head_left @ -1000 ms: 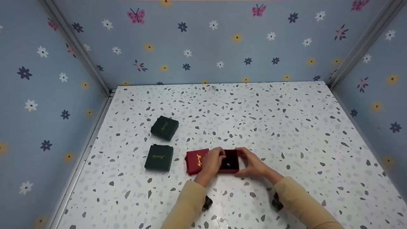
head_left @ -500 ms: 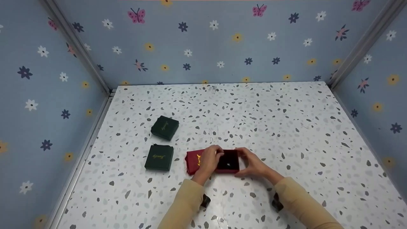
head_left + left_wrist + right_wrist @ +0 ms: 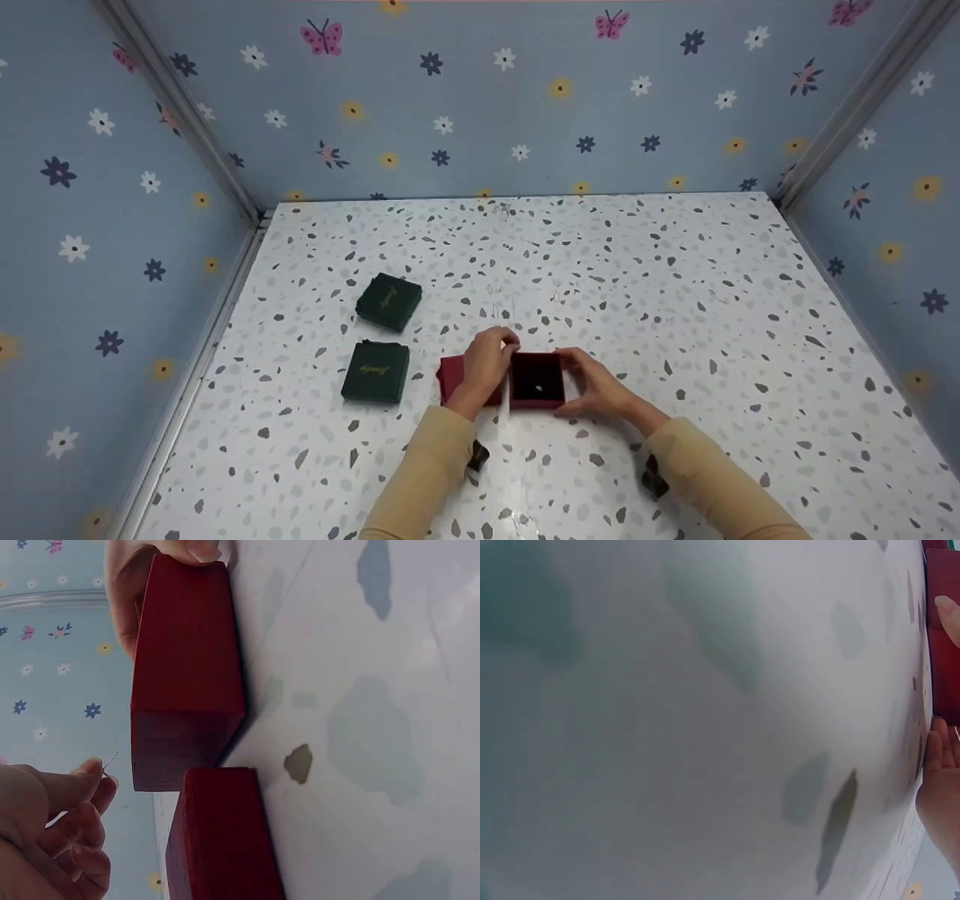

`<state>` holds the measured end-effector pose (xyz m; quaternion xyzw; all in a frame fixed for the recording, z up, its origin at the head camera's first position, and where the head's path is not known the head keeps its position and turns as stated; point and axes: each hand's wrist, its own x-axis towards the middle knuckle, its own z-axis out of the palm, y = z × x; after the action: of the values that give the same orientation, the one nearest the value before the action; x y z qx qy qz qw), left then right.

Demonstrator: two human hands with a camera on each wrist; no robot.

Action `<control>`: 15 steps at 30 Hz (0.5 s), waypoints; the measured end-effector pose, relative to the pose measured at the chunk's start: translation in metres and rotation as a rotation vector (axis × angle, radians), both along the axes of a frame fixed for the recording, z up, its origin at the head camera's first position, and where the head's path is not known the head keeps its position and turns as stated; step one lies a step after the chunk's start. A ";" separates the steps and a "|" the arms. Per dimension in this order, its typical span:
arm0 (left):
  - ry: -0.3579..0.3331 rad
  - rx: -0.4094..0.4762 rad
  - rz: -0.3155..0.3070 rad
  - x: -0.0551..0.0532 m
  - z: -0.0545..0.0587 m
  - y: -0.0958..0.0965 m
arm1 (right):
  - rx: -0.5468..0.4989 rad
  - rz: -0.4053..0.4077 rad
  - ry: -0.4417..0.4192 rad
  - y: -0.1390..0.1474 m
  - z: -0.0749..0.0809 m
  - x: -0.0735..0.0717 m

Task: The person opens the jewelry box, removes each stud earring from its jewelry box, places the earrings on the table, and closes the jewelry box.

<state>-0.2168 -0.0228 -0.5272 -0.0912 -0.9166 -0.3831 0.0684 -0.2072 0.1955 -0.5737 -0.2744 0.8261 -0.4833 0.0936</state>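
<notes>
My right hand (image 3: 596,382) grips the right side of a red box base (image 3: 537,405) with a black inner pad (image 3: 529,371). A tiny silvery item (image 3: 538,388) shows on the pad. My left hand (image 3: 487,367) hangs just left of that base, partly over the red lid (image 3: 451,375), which lies on the table. In the left wrist view its thumb and forefinger (image 3: 90,769) pinch a small thin metal piece (image 3: 110,760); the exact kind is too small to tell. The right wrist view shows the red base (image 3: 945,667) at its edge, with a thumb against it.
Two dark green boxes (image 3: 388,301) with gold lettering lie to the left, the nearer one (image 3: 375,372) beside the red lid. Everything rests on a speckled white table (image 3: 675,285). Blue floral panels (image 3: 480,97) stand behind and on both sides.
My left hand has moved left and slightly away from me, off the red base and further over the lid. The right hand and the base have stayed in place.
</notes>
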 end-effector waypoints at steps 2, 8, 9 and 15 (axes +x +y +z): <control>-0.006 -0.009 0.005 -0.003 0.000 -0.001 | 0.012 -0.005 -0.009 0.000 0.000 0.000; -0.019 -0.016 0.023 -0.012 0.000 -0.005 | 0.023 -0.003 -0.018 0.000 0.001 0.000; -0.022 -0.016 0.027 -0.014 0.000 -0.006 | 0.021 -0.002 -0.018 0.000 0.001 0.000; -0.052 -0.038 0.053 -0.023 0.001 -0.009 | 0.024 -0.007 -0.021 0.000 0.001 0.000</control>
<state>-0.2399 -0.0314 -0.5263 -0.0581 -0.9273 -0.3659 0.0530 -0.2073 0.1953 -0.5723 -0.2654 0.8318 -0.4763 0.1039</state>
